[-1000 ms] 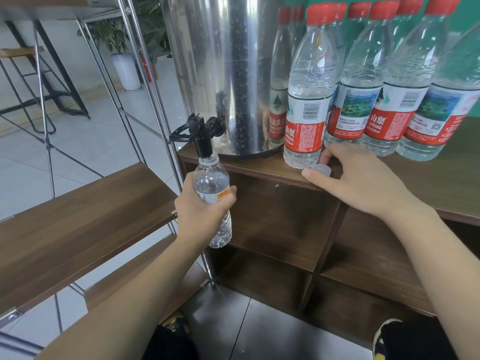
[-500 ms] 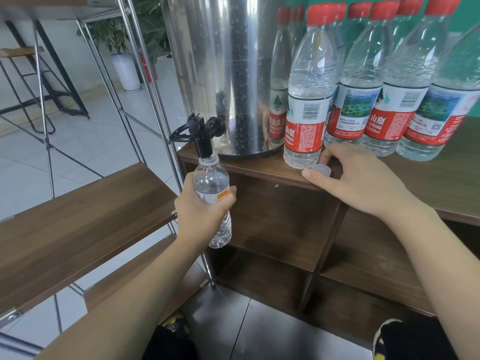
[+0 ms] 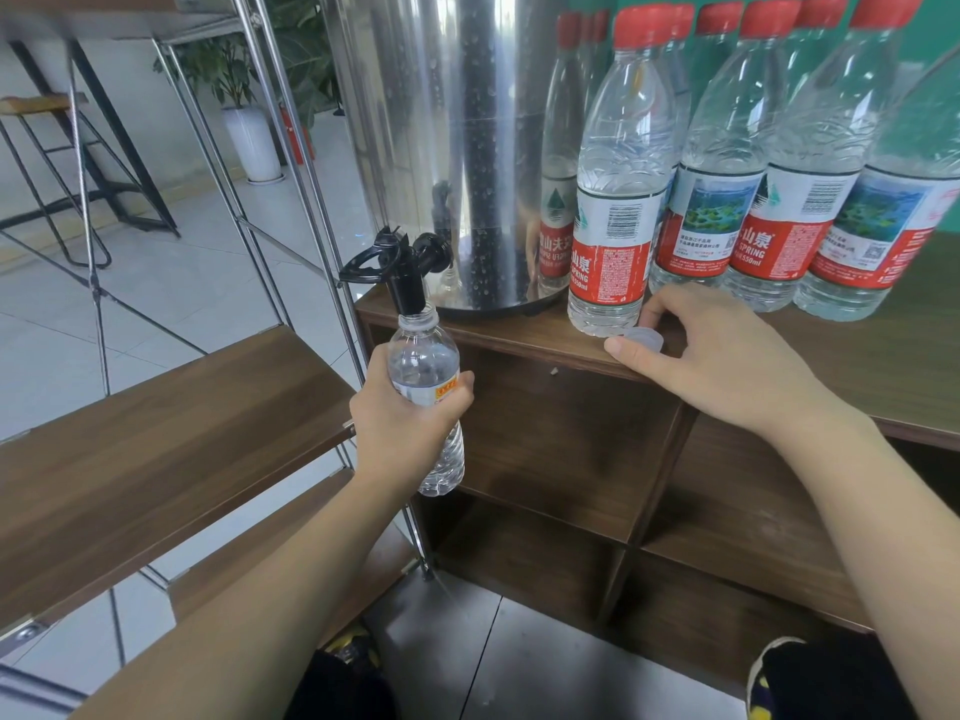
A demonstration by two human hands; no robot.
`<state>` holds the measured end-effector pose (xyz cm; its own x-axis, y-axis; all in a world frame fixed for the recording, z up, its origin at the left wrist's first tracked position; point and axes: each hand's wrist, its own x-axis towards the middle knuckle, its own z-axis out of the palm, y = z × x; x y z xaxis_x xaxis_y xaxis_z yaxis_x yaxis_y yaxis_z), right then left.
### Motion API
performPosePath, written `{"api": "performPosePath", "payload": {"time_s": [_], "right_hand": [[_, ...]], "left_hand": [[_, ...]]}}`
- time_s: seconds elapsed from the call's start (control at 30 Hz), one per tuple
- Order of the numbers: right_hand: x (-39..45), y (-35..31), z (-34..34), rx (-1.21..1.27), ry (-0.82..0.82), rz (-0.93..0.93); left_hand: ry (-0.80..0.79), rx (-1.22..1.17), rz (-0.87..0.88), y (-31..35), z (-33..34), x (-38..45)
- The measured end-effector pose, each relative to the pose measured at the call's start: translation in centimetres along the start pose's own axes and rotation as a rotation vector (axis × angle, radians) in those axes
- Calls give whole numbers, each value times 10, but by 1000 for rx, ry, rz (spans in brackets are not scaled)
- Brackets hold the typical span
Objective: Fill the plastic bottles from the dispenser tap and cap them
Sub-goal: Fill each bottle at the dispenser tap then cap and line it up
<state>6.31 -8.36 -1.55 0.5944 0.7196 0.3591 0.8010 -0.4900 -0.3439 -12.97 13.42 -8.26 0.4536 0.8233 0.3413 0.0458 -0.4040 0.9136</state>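
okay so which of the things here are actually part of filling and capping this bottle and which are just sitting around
In the job: small bottle in the left hand, black tap, steel dispenser, white cap at the right hand.

Just about: capped red-label bottles, potted plant, stool, wooden shelf.

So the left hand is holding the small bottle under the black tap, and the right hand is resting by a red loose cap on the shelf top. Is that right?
Nearly. The head view shows the left hand holding the small bottle under the black tap, and the right hand resting on the shelf top, but the loose cap there is pale and translucent, not red. The red caps sit on the capped bottles behind.
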Motion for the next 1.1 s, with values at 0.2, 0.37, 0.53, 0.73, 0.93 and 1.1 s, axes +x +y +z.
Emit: {"api": "performPosePath", "payload": {"time_s": [0.2,0.37,0.53,0.73,0.93,1.1], "right_hand": [[0,-1,0,7,-2,1],[0,-1,0,11,4,-2],[0,1,0,21,11,-14],[0,2,1,19,9,-16],[0,2,1,24,9,-23],[0,3,1,24,8,-22]], "left_hand": [[6,-5,4,1,0,-1],[3,-6,-14,3,0,-1],[0,-11,-26,5,0,-2],[2,-2,-14,4,-1,-2],[-3,4,-7,4,-1,-2],[-6,-1,-4,5,-1,-2]]}}
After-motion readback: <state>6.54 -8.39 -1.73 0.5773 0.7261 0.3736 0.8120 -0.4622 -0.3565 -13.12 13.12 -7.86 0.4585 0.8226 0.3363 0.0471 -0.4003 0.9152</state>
